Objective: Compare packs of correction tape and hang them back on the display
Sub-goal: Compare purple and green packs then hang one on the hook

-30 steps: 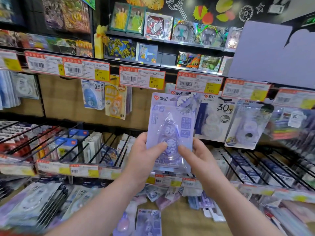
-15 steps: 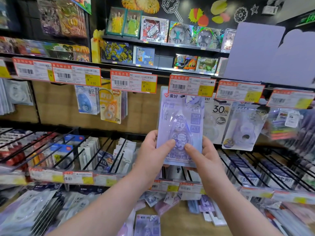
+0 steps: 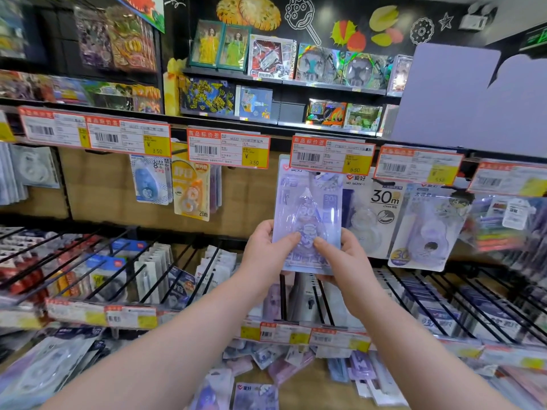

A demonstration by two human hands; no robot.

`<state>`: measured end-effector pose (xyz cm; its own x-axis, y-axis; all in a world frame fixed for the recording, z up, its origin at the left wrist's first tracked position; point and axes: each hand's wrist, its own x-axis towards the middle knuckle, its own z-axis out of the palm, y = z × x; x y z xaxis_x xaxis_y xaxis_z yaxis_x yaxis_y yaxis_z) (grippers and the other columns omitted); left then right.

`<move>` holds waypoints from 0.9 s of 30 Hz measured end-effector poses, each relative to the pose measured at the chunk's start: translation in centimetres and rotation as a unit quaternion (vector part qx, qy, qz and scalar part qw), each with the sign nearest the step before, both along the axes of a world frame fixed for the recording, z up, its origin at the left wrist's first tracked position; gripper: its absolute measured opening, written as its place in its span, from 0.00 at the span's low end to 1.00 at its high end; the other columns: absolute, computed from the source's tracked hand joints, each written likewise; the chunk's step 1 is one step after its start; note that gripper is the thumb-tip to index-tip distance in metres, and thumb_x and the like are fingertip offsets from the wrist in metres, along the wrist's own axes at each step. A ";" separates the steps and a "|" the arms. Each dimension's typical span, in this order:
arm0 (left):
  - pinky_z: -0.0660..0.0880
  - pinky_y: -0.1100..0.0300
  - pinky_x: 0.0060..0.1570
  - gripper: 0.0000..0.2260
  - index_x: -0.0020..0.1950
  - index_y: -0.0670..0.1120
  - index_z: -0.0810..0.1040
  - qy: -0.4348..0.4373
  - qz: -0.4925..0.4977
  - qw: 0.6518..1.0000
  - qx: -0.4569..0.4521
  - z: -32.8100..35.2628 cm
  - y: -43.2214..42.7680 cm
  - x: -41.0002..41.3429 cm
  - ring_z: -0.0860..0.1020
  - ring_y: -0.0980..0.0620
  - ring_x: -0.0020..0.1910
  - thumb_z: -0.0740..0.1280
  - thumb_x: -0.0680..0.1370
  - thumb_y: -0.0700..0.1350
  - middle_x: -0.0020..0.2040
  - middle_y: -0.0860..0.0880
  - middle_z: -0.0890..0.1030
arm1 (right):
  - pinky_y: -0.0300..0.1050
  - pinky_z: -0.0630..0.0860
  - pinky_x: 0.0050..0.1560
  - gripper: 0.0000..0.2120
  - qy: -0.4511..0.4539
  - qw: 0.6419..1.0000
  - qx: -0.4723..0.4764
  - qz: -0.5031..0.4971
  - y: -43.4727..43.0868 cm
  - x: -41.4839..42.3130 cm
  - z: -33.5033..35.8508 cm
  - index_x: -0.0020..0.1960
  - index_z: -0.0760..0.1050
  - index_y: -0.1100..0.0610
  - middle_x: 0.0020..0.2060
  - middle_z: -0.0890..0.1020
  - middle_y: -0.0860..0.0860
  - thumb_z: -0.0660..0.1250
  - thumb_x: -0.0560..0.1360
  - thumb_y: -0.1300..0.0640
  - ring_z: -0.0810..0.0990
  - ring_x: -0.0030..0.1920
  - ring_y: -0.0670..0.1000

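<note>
Purple correction tape pack [image 3: 307,214] held upright, face outward, directly below the 6.50 price tag [image 3: 331,156], its top edge passing behind that tag; left hand [image 3: 266,255] grips the pack's lower left edge, thumb pressed on the front, fingers behind; right hand [image 3: 340,261] grips the lower right edge likewise; white 30m pack [image 3: 373,214] hangs below and just right of the tag, partly covered by the held pack; blue 8mm pack [image 3: 151,182] and orange 20m pack [image 3: 191,190] hang well left of the tag; engagement with a hook cannot be determined.
</note>
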<state>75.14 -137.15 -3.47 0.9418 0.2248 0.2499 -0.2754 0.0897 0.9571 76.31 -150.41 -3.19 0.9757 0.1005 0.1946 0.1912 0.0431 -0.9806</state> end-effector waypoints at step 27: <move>0.73 0.54 0.48 0.15 0.62 0.47 0.70 0.073 0.075 0.810 0.577 -3.0 5.3 -2.2 0.74 0.46 0.54 0.62 0.78 0.52 0.57 0.48 0.74 | 0.53 0.73 0.60 0.26 -0.087 0.838 -0.517 -0.151 -1.0 -1.6 -2.4 0.70 0.62 0.52 0.66 0.70 0.53 0.64 0.75 0.48 0.72 0.64 0.55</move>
